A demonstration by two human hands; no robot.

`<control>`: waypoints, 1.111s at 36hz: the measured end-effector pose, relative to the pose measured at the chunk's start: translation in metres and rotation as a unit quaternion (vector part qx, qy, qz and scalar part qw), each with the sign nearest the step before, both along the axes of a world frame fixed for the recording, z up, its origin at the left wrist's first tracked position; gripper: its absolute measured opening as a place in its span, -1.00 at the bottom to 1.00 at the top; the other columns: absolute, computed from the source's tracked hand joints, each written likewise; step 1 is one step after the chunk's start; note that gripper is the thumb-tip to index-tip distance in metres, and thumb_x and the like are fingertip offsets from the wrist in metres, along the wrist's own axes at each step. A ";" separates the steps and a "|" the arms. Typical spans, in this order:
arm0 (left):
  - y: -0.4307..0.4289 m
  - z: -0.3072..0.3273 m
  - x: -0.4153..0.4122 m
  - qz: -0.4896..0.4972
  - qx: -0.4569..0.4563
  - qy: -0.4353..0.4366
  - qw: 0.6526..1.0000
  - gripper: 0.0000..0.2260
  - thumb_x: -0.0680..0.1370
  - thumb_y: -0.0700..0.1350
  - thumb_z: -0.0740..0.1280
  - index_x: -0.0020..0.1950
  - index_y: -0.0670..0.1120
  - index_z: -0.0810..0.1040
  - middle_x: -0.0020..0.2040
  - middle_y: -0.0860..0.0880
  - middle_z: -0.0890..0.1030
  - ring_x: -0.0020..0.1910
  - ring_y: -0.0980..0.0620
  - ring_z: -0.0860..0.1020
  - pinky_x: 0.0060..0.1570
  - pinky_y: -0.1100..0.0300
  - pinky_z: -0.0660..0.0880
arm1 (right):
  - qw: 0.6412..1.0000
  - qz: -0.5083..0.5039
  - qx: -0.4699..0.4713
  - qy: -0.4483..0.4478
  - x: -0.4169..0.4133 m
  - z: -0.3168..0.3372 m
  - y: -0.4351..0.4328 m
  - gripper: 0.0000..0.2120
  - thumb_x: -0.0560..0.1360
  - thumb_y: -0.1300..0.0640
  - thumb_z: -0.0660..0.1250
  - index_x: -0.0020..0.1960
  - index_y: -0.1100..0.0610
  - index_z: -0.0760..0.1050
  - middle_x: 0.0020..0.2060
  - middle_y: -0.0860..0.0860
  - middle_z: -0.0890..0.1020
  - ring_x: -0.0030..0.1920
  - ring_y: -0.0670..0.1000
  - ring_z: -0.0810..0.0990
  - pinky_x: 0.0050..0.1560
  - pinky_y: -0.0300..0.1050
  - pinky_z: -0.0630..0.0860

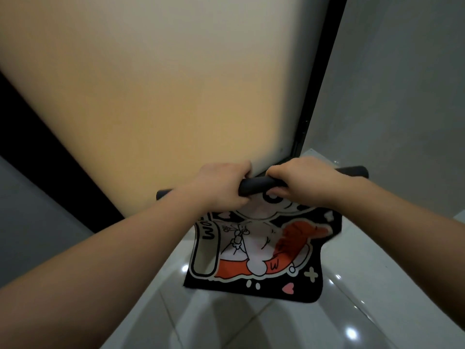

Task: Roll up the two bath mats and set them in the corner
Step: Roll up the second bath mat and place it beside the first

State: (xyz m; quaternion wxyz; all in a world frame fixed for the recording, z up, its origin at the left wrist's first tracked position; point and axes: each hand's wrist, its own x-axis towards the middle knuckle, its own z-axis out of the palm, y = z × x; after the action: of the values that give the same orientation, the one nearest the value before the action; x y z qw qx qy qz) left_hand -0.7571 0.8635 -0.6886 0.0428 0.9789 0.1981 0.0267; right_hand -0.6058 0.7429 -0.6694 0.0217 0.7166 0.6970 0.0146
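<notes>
A black bath mat (254, 250) with a white, orange and pink cartoon print hangs in front of me, partly wound into a dark roll (254, 183) at its top edge. My left hand (221, 187) grips the roll left of centre, and my right hand (304, 181) grips it right of centre. Both hands have fingers curled over the roll. The roll's ends stick out beyond each hand. The unrolled part droops down toward the glossy floor. Only one mat is in view.
A frosted glass door (163, 96) with a black frame (317, 84) stands right behind the mat. A grey wall (402, 84) meets it at the right, forming a corner. Glossy white floor tiles (251, 328) lie below, with a raised white ledge (377, 260) at right.
</notes>
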 end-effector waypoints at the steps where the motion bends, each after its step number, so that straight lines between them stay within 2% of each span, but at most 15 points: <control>1: 0.002 0.003 -0.001 0.012 -0.028 0.027 0.999 -0.63 0.39 0.09 0.37 0.10 0.04 0.33 -0.16 0.08 0.49 -0.16 -0.07 0.51 -0.21 0.12 0.38 | 0.998 0.030 0.049 -0.038 0.000 -0.006 -0.001 -0.80 0.54 -0.08 0.22 0.00 0.05 0.44 -0.19 0.01 0.59 -0.17 0.11 0.58 -0.26 -0.03 0.41; 3: 0.005 0.005 -0.003 0.033 -0.107 0.054 0.992 -0.58 0.36 0.06 0.41 0.15 0.07 0.37 -0.17 0.13 0.50 -0.18 -0.02 0.51 -0.18 0.13 0.45 | 0.982 0.093 0.131 -0.095 0.002 -0.017 -0.003 -0.86 0.51 0.02 0.28 -0.03 0.09 0.48 -0.27 0.02 0.58 -0.30 0.12 0.59 -0.41 -0.05 0.40; 5: 0.006 0.002 -0.004 0.046 -0.162 0.052 0.984 -0.68 0.38 -0.03 0.41 0.11 0.05 0.46 -0.15 0.04 0.56 -0.17 -0.04 0.55 -0.17 0.09 0.51 | 0.970 0.116 0.177 -0.118 0.001 -0.021 -0.005 -0.89 0.46 0.09 0.34 -0.07 0.11 0.50 -0.35 0.02 0.55 -0.41 0.11 0.54 -0.53 -0.10 0.35; 8: 0.002 0.000 -0.004 0.047 -0.135 0.047 0.989 -0.81 0.43 -0.12 0.35 0.03 0.02 0.52 -0.17 -0.04 0.58 -0.18 -0.08 0.55 -0.25 0.12 0.46 | 0.971 0.113 0.173 -0.121 -0.002 -0.022 -0.006 -0.86 0.44 0.09 0.37 -0.06 0.12 0.48 -0.33 0.03 0.54 -0.39 0.12 0.54 -0.51 -0.10 0.29; 11: -0.008 -0.002 -0.002 0.045 -0.025 0.048 0.998 -0.83 0.50 -0.11 0.28 0.09 0.01 0.47 -0.16 -0.02 0.49 -0.16 -0.07 0.47 -0.24 0.12 0.36 | 0.993 0.051 0.052 -0.089 -0.007 -0.012 -0.005 -0.75 0.48 -0.10 0.26 0.06 0.02 0.42 -0.15 0.00 0.57 -0.14 0.11 0.58 -0.31 -0.06 0.39; 14: -0.018 -0.010 0.000 0.034 0.050 0.011 0.998 -0.86 0.54 -0.09 0.23 0.09 0.00 0.43 -0.05 -0.04 0.57 -0.03 -0.12 0.53 -0.18 0.06 0.36 | 0.997 -0.025 -0.071 0.022 -0.009 -0.002 -0.004 -0.60 0.37 -0.32 0.27 0.07 -0.10 0.42 -0.14 -0.05 0.60 -0.10 0.07 0.57 -0.16 -0.05 0.49; 17: -0.024 -0.013 0.002 0.022 0.076 -0.026 0.997 -0.88 0.54 -0.07 0.23 0.07 -0.01 0.40 -0.01 -0.03 0.59 -0.02 -0.13 0.55 -0.21 0.07 0.33 | 0.973 -0.068 -0.145 0.164 -0.008 0.002 -0.005 -0.69 0.37 -0.26 0.35 -0.02 -0.10 0.45 -0.18 -0.06 0.59 -0.13 0.03 0.56 -0.11 -0.06 0.50; 19: -0.025 -0.013 0.002 0.013 0.082 -0.035 0.996 -0.85 0.53 -0.03 0.27 0.04 -0.02 0.37 -0.03 -0.02 0.59 -0.05 -0.11 0.55 -0.25 0.09 0.30 | 0.968 -0.084 -0.152 0.180 -0.006 0.002 -0.006 -0.81 0.41 -0.15 0.37 -0.17 -0.08 0.43 -0.29 -0.08 0.54 -0.18 0.03 0.54 -0.21 -0.09 0.44; 22: -0.025 -0.012 0.004 -0.008 0.058 -0.014 0.998 -0.78 0.47 0.04 0.30 -0.04 0.03 0.29 -0.12 0.02 0.52 -0.09 -0.09 0.54 -0.27 0.10 0.29 | 0.987 -0.079 -0.093 0.105 -0.006 -0.007 -0.008 -0.84 0.46 -0.07 0.33 -0.19 -0.04 0.40 -0.33 -0.06 0.50 -0.22 0.07 0.52 -0.25 -0.07 0.39; 26: -0.013 -0.004 0.002 0.002 -0.078 0.069 0.995 -0.65 0.35 0.12 0.41 0.01 0.09 0.35 -0.16 0.06 0.50 -0.16 -0.04 0.51 -0.22 0.12 0.40 | 0.998 0.000 0.046 -0.050 -0.005 -0.024 -0.015 -0.89 0.52 0.00 0.22 -0.11 0.01 0.32 -0.20 0.01 0.58 -0.17 0.12 0.58 -0.29 -0.05 0.35; 29: -0.007 -0.008 -0.001 0.013 -0.205 0.097 0.974 -0.59 0.33 0.07 0.46 0.12 0.07 0.44 -0.05 0.01 0.57 -0.09 -0.05 0.56 -0.07 0.04 0.53 | 0.989 0.051 0.112 -0.085 -0.004 -0.029 -0.017 -0.90 0.46 0.10 0.31 -0.12 0.08 0.39 -0.27 0.03 0.57 -0.28 0.14 0.57 -0.40 -0.07 0.27; 31: -0.008 -0.011 -0.002 0.019 -0.223 0.086 0.971 -0.67 0.37 -0.02 0.44 0.09 0.05 0.47 -0.09 -0.01 0.58 -0.10 -0.05 0.57 -0.08 0.04 0.55 | 0.983 0.065 0.138 -0.098 -0.004 -0.030 -0.017 -0.87 0.41 0.12 0.36 -0.14 0.11 0.42 -0.32 0.04 0.55 -0.36 0.15 0.55 -0.45 -0.09 0.22; 34: -0.013 -0.011 -0.002 0.031 -0.153 0.080 0.985 -0.78 0.43 -0.11 0.36 0.05 0.01 0.49 -0.15 -0.01 0.56 -0.12 -0.07 0.55 -0.18 0.09 0.50 | 0.995 0.037 0.066 -0.063 -0.009 -0.026 -0.014 -0.82 0.47 -0.05 0.26 -0.05 0.04 0.37 -0.23 -0.02 0.49 -0.23 0.09 0.54 -0.36 -0.06 0.34; 37: -0.021 -0.018 -0.004 0.020 -0.019 0.050 0.998 -0.79 0.48 -0.09 0.31 0.10 -0.01 0.45 -0.07 -0.04 0.57 -0.07 -0.10 0.55 -0.24 0.11 0.36 | 0.999 -0.010 -0.042 0.003 -0.007 -0.019 -0.010 -0.74 0.37 -0.20 0.29 -0.08 -0.08 0.35 -0.19 -0.06 0.53 -0.18 0.05 0.55 -0.18 -0.01 0.51; 40: -0.026 -0.026 -0.005 0.006 0.063 -0.009 0.998 -0.83 0.52 -0.10 0.26 0.10 -0.02 0.40 -0.01 -0.03 0.59 -0.04 -0.11 0.56 -0.26 0.09 0.31 | 0.979 -0.067 -0.149 0.125 -0.003 -0.012 -0.010 -0.66 0.32 -0.24 0.39 -0.01 -0.11 0.43 -0.22 -0.10 0.55 -0.17 0.02 0.55 -0.17 -0.08 0.47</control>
State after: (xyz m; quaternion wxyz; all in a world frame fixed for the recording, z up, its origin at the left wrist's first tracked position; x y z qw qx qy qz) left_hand -0.7626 0.8378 -0.7148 -0.0173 0.9782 0.2014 0.0486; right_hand -0.6092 0.7331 -0.6810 0.0416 0.7467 0.6388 -0.1805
